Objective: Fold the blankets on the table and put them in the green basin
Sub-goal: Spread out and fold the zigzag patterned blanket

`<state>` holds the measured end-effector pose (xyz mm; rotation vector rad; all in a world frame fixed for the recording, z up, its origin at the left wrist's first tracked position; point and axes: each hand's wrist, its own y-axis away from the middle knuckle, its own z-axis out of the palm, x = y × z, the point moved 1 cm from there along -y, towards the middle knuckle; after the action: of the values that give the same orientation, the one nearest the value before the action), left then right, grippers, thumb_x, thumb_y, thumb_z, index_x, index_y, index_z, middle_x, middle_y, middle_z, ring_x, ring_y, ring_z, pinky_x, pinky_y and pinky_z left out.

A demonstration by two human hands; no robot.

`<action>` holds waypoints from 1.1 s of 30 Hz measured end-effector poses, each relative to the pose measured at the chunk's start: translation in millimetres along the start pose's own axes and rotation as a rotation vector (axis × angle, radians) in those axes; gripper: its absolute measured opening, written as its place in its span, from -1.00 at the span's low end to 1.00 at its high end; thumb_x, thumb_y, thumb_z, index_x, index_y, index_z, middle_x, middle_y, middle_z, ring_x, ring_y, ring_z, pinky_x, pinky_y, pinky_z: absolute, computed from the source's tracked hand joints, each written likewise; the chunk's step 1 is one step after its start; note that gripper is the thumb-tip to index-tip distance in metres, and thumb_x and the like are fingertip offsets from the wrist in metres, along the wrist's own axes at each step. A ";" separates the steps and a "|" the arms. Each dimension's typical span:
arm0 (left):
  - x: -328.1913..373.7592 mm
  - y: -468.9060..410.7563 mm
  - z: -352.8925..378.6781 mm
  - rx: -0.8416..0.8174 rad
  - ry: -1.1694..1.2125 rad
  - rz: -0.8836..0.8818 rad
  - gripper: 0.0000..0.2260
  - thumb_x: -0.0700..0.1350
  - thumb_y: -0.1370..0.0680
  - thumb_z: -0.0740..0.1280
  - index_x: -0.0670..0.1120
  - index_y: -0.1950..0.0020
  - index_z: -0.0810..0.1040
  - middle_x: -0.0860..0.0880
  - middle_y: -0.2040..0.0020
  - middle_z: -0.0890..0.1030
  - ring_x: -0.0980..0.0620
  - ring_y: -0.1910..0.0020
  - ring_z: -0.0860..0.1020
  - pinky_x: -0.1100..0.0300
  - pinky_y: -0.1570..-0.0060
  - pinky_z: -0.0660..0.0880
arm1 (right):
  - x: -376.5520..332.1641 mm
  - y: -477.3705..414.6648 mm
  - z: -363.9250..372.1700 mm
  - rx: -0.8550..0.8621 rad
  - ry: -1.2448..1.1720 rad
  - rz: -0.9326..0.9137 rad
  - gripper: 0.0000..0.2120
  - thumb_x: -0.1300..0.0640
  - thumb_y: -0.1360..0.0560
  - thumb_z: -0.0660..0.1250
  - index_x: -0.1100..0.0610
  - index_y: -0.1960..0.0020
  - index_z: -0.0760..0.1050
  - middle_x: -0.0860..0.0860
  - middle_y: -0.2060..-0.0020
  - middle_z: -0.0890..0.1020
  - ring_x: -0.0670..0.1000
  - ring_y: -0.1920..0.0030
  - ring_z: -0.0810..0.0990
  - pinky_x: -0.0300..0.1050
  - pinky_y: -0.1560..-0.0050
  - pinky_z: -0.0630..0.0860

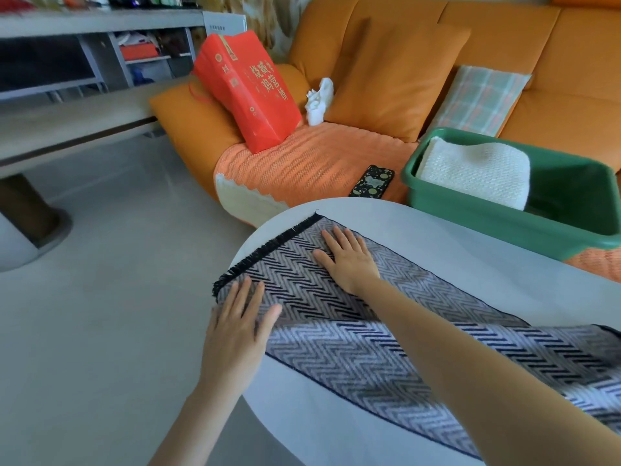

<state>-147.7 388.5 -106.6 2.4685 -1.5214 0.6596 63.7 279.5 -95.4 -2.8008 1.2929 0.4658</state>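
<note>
Where the blanket lies: the zigzag blanket [369, 351], grey and black, is spread as a long strip over the white table [336, 438], from 4 o'clock to 10 o'clock of the table top; an upper layer seems to lie over a lower one.
Fringe: the black fringe [268, 250] closes the strip at 10 o'clock, close to the table rim.
Left hand: the left hand [235, 331] rests flat on the blanket at 9 o'clock, at the table edge; its fingers are straight and a little apart, the thumb spread out, gripping nothing.
Right hand: the right hand [349, 260] presses flat on the blanket at 11 o'clock, just behind the fringe; its fingers are straight and almost together.
Basin: the green basin [487, 213] stands at 2 o'clock, beyond the far table rim; I cannot tell if it touches the table.
Inside the basin: a folded white blanket [477, 169] lies at its left side.
Sofa: the orange sofa [504, 45] fills 12 to 2 o'clock; on it are an orange throw [309, 156], a dark phone [372, 181] just left of the basin, a red bag [248, 92] at 11 o'clock and a checked cushion [480, 99] behind the basin.
</note>
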 end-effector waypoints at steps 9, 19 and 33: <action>-39.6 -15.3 -11.7 0.264 0.829 -0.581 -0.62 -0.03 -0.54 0.32 -0.16 -0.31 0.41 -0.04 0.00 0.61 -0.10 0.00 0.56 0.06 -0.05 0.40 | 36.0 -17.7 -34.2 0.239 -0.208 0.402 -0.73 0.04 -0.54 0.28 0.18 -0.14 0.52 0.13 -0.14 0.56 0.17 -0.23 0.33 -0.01 -0.19 0.27; -63.6 -42.9 -31.1 0.597 0.882 -0.474 -0.84 -0.27 -0.51 0.34 -0.22 -0.08 0.52 -0.17 0.08 0.56 -0.01 0.23 0.54 0.44 0.42 0.50 | -17.9 -44.2 -56.1 0.551 -0.431 0.245 -0.83 0.15 -0.60 0.16 0.26 -0.02 0.40 0.23 0.01 0.53 0.21 -0.12 0.40 0.06 -0.10 0.38; 38.1 -26.7 -5.4 0.059 0.158 0.015 -0.55 0.07 -0.63 0.05 0.01 -0.51 0.17 0.05 -0.52 0.11 0.08 -0.50 0.03 0.04 -0.47 -0.03 | 13.4 11.9 0.8 0.088 0.074 0.053 -0.47 -0.09 -0.65 -0.17 0.07 -0.55 -0.13 0.03 -0.54 -0.11 0.00 -0.53 -0.19 -0.06 -0.51 -0.24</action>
<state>-111.1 372.2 -82.2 2.3839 -1.4831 0.8917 62.8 261.8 -98.5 -2.7415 1.3695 0.3012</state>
